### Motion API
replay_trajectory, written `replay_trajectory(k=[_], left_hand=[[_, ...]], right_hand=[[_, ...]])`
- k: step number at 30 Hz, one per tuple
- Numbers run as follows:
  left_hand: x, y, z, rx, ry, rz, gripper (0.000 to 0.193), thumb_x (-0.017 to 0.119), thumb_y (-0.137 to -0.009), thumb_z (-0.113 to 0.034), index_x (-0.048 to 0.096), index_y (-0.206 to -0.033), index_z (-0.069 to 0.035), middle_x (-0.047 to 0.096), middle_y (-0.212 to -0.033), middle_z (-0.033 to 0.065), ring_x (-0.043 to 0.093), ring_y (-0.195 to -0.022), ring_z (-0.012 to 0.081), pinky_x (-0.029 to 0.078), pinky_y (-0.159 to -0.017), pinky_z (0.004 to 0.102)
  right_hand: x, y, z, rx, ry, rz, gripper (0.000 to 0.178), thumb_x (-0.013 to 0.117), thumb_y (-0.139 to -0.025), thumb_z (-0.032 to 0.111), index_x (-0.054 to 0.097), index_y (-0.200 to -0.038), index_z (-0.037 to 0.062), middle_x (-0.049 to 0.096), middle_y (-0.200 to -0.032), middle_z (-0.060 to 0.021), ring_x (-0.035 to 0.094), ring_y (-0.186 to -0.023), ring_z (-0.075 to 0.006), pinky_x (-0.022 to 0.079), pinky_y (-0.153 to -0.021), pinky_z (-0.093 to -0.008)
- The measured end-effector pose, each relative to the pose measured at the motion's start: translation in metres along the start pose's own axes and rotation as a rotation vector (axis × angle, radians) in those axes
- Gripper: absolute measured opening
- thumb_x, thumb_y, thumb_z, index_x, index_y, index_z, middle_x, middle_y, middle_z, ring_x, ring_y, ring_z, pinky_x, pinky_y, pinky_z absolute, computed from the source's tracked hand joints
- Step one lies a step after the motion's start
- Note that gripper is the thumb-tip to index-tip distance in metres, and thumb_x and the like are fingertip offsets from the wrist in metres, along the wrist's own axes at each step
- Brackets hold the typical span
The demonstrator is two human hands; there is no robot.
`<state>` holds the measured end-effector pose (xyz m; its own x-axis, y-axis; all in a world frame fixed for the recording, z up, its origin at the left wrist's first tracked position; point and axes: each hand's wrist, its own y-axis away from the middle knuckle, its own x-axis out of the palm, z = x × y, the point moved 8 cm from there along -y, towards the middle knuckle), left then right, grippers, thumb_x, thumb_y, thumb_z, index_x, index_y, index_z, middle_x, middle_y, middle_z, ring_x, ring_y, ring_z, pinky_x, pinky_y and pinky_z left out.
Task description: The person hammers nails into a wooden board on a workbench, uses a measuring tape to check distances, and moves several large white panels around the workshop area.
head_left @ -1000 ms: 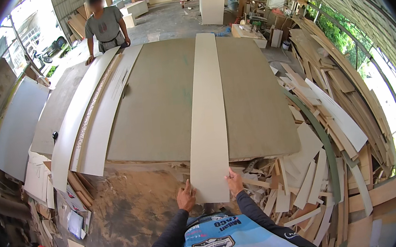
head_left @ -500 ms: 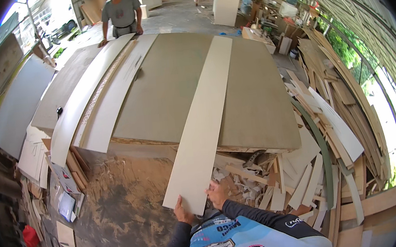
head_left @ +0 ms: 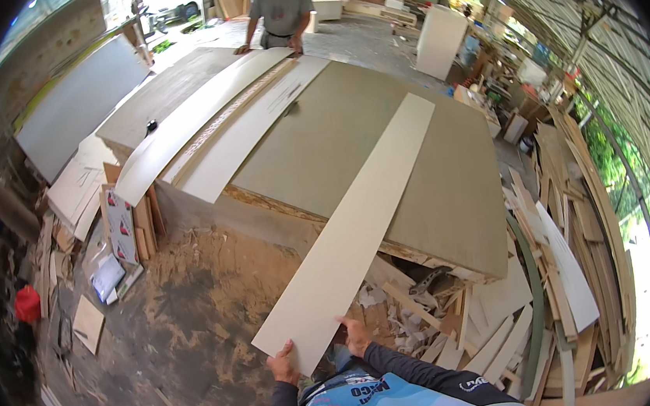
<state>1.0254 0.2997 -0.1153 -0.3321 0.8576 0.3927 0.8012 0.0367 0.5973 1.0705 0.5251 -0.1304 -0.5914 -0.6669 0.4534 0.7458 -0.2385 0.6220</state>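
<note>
A long, pale board point(head_left: 352, 225) slants across the large greenish-brown worktable point(head_left: 457, 178), its near end reaching out past the table's front edge. At that near end, my left hand point(head_left: 283, 365) is closed round the left corner, thumb on top. My right hand point(head_left: 356, 336) grips the right long edge a little farther up, its thumb on the upper face. The fingers of both hands are partly hidden under the board. Left of it on the table lie a white panel strip point(head_left: 254, 131), a narrow wooden strip point(head_left: 227, 118) and a glossy white strip point(head_left: 200, 119).
Across the table a person in a grey shirt point(head_left: 281, 15) stands with hands at its far edge. Stacked planks and offcuts point(head_left: 571, 203) line the right side, with scraps point(head_left: 406, 312) below the table. Dusty floor point(head_left: 204, 332) lies left of me, with a red object point(head_left: 28, 303) beyond.
The board has been drawn toward me, so its far end now sits well short of the table's far edge. It slants more steeply to the right. The view has turned left.
</note>
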Motion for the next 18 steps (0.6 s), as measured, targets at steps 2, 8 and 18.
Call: replay_trajectory(k=[2,8,18], left_hand=[[-0.003,0.013,-0.002,0.021,0.004,0.037,0.031,0.072,-0.083,0.003,0.060,-0.111,0.006,0.066,-0.102,0.0079,0.065,-0.087,0.0211,0.052,-0.080,0.0348],[-0.040,0.039,-0.052,0.124,-0.140,0.051,0.033,0.073,-0.081,-0.003,0.061,-0.111,0.003,0.067,-0.101,0.0067,0.064,-0.087,0.0191,0.051,-0.077,0.0318],[-0.019,0.104,-0.065,0.316,0.450,0.241,0.048,0.056,-0.096,-0.029,0.048,-0.135,0.000,0.057,-0.129,0.0156,0.057,-0.116,0.0303,0.049,-0.095,0.0447]], right_hand=[[-0.030,-0.024,0.014,0.018,-0.117,-0.046,0.032,0.060,-0.091,0.033,0.064,-0.107,0.0043,0.068,-0.093,-0.0050,0.067,-0.085,-0.0220,0.054,-0.083,-0.0381],[-0.049,-0.069,0.101,-0.090,-0.139,-0.064,0.038,0.061,-0.091,0.034,0.065,-0.111,0.0017,0.070,-0.104,-0.0117,0.068,-0.090,-0.0238,0.055,-0.083,-0.0371],[-0.045,-0.103,0.131,-0.287,0.040,0.101,0.030,0.062,-0.094,0.018,0.061,-0.116,-0.0029,0.066,-0.114,-0.0072,0.063,-0.100,-0.0189,0.052,-0.088,-0.0333]])
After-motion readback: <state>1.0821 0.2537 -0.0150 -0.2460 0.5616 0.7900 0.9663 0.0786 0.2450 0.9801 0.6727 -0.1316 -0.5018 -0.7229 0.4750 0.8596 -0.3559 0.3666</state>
